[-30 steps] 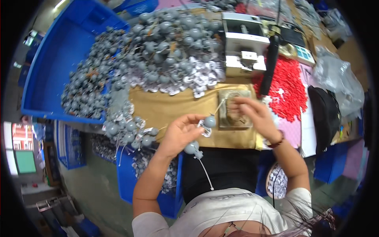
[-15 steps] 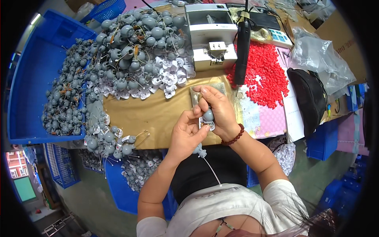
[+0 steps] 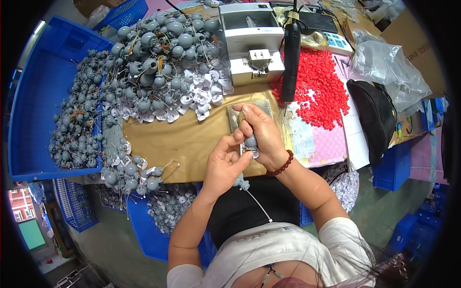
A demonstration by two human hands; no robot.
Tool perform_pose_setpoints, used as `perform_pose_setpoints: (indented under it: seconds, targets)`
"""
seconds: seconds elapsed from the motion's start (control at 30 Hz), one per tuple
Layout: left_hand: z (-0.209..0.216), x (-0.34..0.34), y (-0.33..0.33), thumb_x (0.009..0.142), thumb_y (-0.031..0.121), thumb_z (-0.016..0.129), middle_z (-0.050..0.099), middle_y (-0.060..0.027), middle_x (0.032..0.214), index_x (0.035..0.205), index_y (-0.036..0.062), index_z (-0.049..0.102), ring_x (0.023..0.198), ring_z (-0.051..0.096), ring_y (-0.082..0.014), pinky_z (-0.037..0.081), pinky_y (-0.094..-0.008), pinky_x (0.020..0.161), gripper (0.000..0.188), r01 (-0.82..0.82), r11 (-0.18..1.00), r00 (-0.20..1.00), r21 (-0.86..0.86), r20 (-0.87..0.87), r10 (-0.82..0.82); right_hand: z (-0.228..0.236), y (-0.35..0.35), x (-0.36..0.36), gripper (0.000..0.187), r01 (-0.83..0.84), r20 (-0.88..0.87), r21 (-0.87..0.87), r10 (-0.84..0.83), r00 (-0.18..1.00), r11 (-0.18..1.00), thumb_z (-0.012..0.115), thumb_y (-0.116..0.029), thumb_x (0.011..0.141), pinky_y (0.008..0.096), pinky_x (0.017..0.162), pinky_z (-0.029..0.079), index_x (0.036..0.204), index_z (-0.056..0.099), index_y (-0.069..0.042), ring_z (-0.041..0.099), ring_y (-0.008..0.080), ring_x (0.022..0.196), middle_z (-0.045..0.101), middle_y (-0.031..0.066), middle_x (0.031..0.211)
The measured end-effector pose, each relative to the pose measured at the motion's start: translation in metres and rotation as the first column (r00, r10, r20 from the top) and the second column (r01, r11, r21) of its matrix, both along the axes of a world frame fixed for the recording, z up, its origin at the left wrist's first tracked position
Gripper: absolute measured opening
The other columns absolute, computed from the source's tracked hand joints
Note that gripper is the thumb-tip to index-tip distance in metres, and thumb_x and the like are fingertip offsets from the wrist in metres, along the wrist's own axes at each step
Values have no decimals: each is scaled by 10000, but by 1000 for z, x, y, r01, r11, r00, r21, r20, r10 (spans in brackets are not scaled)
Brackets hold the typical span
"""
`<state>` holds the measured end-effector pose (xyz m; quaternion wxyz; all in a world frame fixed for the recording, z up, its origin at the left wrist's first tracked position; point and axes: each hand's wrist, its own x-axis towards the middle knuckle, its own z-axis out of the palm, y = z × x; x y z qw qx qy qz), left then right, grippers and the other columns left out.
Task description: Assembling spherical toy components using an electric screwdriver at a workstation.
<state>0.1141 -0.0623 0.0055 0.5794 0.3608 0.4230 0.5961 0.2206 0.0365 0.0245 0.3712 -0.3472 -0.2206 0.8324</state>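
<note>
Over the front edge of the table, my left hand and my right hand meet around a grey ball-shaped housing. Against it lies a small white plate, with my left thumb on its lower edge. The right hand's fingers curl over the top, so what their tips touch is hidden. Below my left hand pokes out another grey plastic piece, its white cable hanging toward my lap; whether it joins the housing is covered by the fingers.
Grey ball housings with white plates heap at the back left, beside a blue bin. A black electric screwdriver hangs before a silver-white machine. Red small parts and a black pouch lie right.
The whole view has shifted slightly left. Both hands keep nearly the same grip on the grey housing and white plate.
</note>
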Motion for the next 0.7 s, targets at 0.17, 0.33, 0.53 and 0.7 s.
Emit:
perform_pose_setpoints:
  seconds: [0.17, 0.33, 0.53, 0.7]
  targets:
    - [-2, 0, 0, 931, -117, 619, 613, -52, 1199, 1227, 29, 534, 979, 592, -36, 488, -195, 787, 341, 8, 1000, 1000, -5, 2, -8, -2, 1, 1, 289, 10, -25, -52, -11, 1000, 999, 476, -251, 1090, 267, 572, 496, 1253, 575, -34, 564, 143, 588, 460, -10, 603]
    - [-5, 1, 0, 937, -88, 629, 630, -76, 1208, 1261, 19, 523, 991, 616, -56, 503, -204, 805, 357, -47, 999, 999, 12, 23, 47, -6, 2, -1, 329, -65, -20, -13, 64, 998, 998, 466, -254, 1093, 286, 650, 533, 1309, 550, -21, 619, 165, 709, 576, 35, 741]
    - [16, -81, -33, 929, -32, 657, 653, -92, 1152, 1277, 2, 538, 956, 632, -101, 517, -250, 821, 370, -173, 958, 967, -229, -224, 121, 1, 34, 47, 386, -299, 391, 514, 91, 916, 804, 523, -159, 1058, 322, 889, 575, 1400, 510, 20, 703, 219, 1040, 706, 173, 1128]
    - [63, -213, -86, 905, 54, 705, 692, -98, 1051, 1233, 7, 614, 783, 620, -113, 513, -268, 701, 344, -580, 814, 370, -29, -900, 231, -17, 104, 147, 248, -549, 649, 752, -559, 516, 365, 620, -84, 976, 343, 849, 544, 1216, 645, -22, 680, 248, 979, 698, 137, 1104]
